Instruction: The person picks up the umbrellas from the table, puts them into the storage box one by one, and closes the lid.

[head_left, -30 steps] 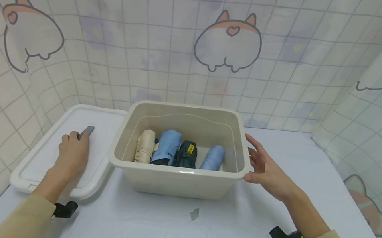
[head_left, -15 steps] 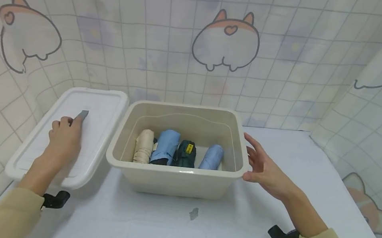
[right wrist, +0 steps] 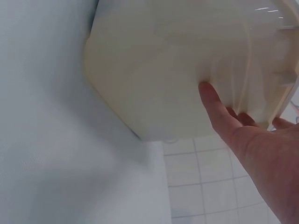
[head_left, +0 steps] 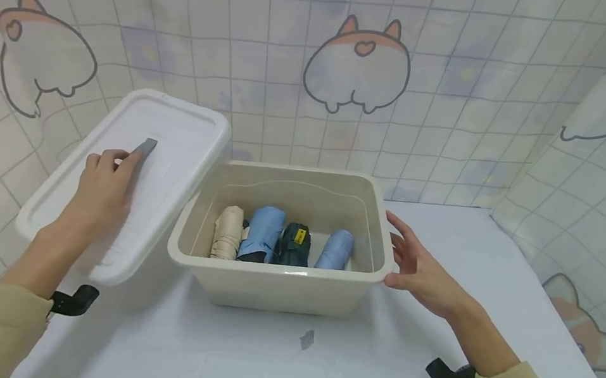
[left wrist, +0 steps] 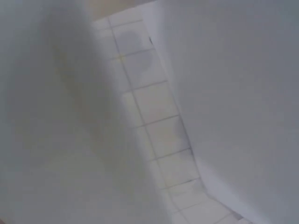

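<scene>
My left hand (head_left: 104, 188) grips the grey handle (head_left: 145, 146) on top of a white lid (head_left: 175, 127). The lid is held up at a tilt, left of a cream plastic bin (head_left: 278, 288), its right edge overlapping the bin's left rim in the head view. Inside the bin lie a cream rolled bundle (head_left: 228, 230), a blue rolled bundle (head_left: 264, 229), a dark green bundle (head_left: 295, 245) with a yellow label, and a light blue bundle (head_left: 336, 249). My right hand (head_left: 424, 272) touches the bin's right side, fingers loosely bent along the rim, thumb (right wrist: 210, 95) against the outer wall.
The bin stands on a white table (head_left: 257, 362) with a small grey mark (head_left: 307, 340) in front of it. A tiled-pattern sheet with corgi drawings (head_left: 358, 62) hangs behind and at both sides. Pale blurred surfaces fill most of the left wrist view.
My left hand has lifted the white lid from the table, tilting it and bringing its far end up and towards the bin. The right hand and the bin stay in place.
</scene>
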The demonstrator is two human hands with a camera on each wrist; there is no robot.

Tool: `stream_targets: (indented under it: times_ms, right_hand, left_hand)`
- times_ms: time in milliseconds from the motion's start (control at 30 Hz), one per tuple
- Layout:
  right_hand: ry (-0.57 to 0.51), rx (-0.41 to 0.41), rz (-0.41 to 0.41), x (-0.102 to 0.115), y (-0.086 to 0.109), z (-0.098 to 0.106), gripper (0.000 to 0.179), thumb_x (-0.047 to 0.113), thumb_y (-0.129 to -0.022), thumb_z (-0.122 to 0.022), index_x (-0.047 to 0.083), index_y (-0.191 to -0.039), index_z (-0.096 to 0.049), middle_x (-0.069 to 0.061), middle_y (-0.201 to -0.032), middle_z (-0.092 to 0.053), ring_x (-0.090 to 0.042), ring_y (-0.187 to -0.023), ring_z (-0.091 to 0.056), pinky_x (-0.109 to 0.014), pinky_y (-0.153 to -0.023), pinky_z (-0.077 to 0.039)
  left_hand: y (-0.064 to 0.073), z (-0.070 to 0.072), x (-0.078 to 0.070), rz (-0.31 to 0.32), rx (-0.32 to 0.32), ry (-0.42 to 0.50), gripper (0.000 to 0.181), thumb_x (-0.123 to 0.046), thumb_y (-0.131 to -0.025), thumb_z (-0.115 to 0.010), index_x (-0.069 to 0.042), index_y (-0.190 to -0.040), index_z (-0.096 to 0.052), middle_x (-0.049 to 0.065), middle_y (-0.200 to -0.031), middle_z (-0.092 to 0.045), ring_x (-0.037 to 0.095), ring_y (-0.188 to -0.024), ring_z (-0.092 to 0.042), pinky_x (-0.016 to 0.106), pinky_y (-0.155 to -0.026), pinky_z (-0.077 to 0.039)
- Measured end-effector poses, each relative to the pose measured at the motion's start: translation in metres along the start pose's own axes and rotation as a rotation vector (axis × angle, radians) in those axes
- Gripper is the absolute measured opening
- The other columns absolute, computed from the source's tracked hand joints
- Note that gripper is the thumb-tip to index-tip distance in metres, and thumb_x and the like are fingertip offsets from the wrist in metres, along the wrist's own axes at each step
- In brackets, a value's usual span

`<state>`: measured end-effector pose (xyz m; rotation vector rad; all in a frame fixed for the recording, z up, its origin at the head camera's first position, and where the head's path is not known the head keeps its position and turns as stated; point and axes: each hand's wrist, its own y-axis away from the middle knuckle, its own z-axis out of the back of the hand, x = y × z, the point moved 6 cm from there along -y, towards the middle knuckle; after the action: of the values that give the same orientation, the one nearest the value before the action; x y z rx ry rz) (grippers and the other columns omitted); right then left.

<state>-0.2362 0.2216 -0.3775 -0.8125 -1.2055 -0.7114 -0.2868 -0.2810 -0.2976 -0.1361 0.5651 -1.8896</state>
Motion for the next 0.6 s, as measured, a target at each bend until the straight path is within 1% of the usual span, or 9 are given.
stream_targets:
  times_ms: [100, 267, 367, 433, 500, 567, 600]
  right_hand:
    - [0.007, -0.002, -0.007, 0.000, 0.000, 0.000, 0.110, 0.024, -0.090, -0.082, 0.025, -0.166, -0.003, -0.012, -0.168, -0.016, -0.038, -0.149, -0.022, -0.037, -0.106, -0.042]
    - [0.010, -0.002, -0.011, 0.001, 0.001, 0.000, 0.110, 0.023, -0.090, -0.082, 0.025, -0.166, -0.003, -0.012, -0.168, -0.016, -0.038, -0.150, -0.021, -0.038, -0.107, -0.042]
    - [-0.005, 0.006, -0.010, 0.000, 0.000, 0.000, 0.109, 0.025, -0.090, -0.082, 0.025, -0.166, -0.004, -0.014, -0.168, -0.016, -0.039, -0.149, -0.021, -0.036, -0.106, -0.043]
    - [-0.012, 0.011, -0.012, -0.001, 0.000, 0.000, 0.110, 0.026, -0.089, -0.083, 0.025, -0.166, -0.004, -0.014, -0.167, -0.017, -0.039, -0.149, -0.022, -0.036, -0.105, -0.044]
    - [-0.008, 0.008, -0.017, -0.001, 0.001, 0.000, 0.110, 0.027, -0.089, -0.083, 0.027, -0.166, -0.005, -0.013, -0.168, -0.017, -0.038, -0.149, -0.023, -0.039, -0.106, -0.044]
    - [0.000, 0.001, -0.022, -0.002, 0.001, 0.000, 0.110, 0.027, -0.089, -0.084, 0.029, -0.166, -0.005, -0.010, -0.168, -0.017, -0.037, -0.150, -0.023, -0.045, -0.107, -0.043]
    - [0.006, 0.000, -0.022, -0.002, 0.001, 0.000, 0.110, 0.028, -0.089, -0.083, 0.029, -0.166, -0.005, -0.009, -0.168, -0.017, -0.037, -0.150, -0.023, -0.046, -0.107, -0.043]
  left_hand:
    - [-0.007, 0.007, -0.012, -0.073, -0.045, 0.010, 0.052, 0.017, -0.093, -0.047, 0.013, -0.144, -0.041, 0.039, -0.133, -0.041, 0.055, -0.107, -0.038, 0.064, -0.087, -0.034]
    - [-0.021, 0.016, -0.037, -0.195, -0.091, 0.034, 0.053, 0.019, -0.091, -0.049, 0.010, -0.143, -0.045, 0.037, -0.131, -0.044, 0.053, -0.104, -0.041, 0.062, -0.088, -0.036]
    - [-0.027, 0.018, -0.052, -0.279, -0.111, 0.030, 0.054, 0.020, -0.090, -0.053, 0.008, -0.142, -0.048, 0.036, -0.129, -0.047, 0.051, -0.102, -0.043, 0.061, -0.087, -0.037]
    - [-0.031, 0.018, -0.061, -0.338, -0.115, 0.024, 0.054, 0.020, -0.089, -0.056, 0.008, -0.141, -0.049, 0.035, -0.128, -0.048, 0.050, -0.100, -0.044, 0.059, -0.086, -0.039]
    - [-0.035, 0.018, -0.070, -0.395, -0.112, 0.022, 0.054, 0.020, -0.089, -0.058, 0.007, -0.141, -0.049, 0.033, -0.128, -0.049, 0.048, -0.099, -0.045, 0.058, -0.086, -0.040]
    - [-0.038, 0.016, -0.078, -0.441, -0.092, 0.023, 0.054, 0.020, -0.090, -0.059, 0.007, -0.142, -0.049, 0.032, -0.130, -0.049, 0.047, -0.100, -0.046, 0.057, -0.086, -0.040]
    - [-0.040, 0.016, -0.082, -0.458, -0.078, 0.025, 0.054, 0.019, -0.091, -0.060, 0.007, -0.142, -0.049, 0.031, -0.130, -0.049, 0.046, -0.102, -0.046, 0.056, -0.087, -0.041]
